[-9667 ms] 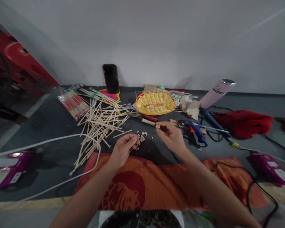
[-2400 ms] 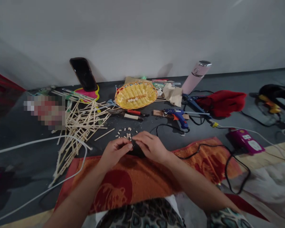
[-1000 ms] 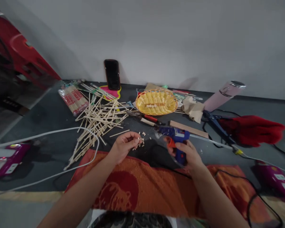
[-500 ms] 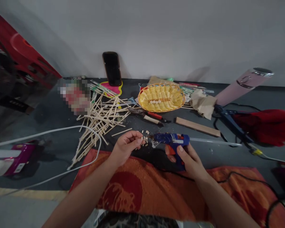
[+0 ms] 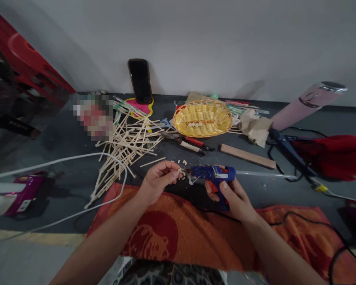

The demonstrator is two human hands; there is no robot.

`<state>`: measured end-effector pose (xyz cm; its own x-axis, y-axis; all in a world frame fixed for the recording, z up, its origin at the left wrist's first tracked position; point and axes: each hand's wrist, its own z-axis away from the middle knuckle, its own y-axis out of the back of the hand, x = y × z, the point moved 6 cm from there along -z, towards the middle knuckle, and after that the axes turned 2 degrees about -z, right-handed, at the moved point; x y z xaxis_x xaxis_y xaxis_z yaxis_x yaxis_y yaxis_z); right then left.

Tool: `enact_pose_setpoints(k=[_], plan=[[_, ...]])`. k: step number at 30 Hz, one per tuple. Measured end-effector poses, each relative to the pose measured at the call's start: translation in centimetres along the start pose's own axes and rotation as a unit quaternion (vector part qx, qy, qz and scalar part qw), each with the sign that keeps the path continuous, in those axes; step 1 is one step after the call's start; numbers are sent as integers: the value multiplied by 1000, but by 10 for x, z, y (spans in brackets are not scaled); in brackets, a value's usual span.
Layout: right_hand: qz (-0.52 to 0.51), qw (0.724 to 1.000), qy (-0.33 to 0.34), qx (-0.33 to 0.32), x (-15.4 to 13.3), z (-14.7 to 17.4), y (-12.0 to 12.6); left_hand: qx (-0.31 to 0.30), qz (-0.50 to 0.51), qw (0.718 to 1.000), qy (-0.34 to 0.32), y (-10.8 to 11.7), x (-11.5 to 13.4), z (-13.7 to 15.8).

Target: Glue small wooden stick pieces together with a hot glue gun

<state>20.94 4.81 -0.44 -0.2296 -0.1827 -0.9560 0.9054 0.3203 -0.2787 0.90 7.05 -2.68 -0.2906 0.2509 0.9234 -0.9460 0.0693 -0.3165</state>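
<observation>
Right hand [image 5: 235, 196] grips blue glue gun [image 5: 214, 173], nozzle pointing at small wooden piece [image 5: 179, 170] pinched in left hand [image 5: 157, 182] fingertips. Loose wooden bits [image 5: 182, 162] just beyond.

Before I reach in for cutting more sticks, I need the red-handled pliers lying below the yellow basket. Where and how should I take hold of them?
Probably grip the pliers by the two handles at their right end, the red one and the pale one, coming from above and the right. They lie flat with the metal jaws pointing left toward the pile of sticks, and the handle end is clear of the yellow basket.
</observation>
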Motion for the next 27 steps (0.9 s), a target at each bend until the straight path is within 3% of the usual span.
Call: enact_pose_setpoints(k=[8, 27], plan=[[-41, 999, -3, -20, 3, 1, -2, 7, -6, 1000, 0, 3, -2, -1], [-17, 1000, -5, -15, 7, 1, 0, 6, -24, 1000, -7, -1, 5, 0]])
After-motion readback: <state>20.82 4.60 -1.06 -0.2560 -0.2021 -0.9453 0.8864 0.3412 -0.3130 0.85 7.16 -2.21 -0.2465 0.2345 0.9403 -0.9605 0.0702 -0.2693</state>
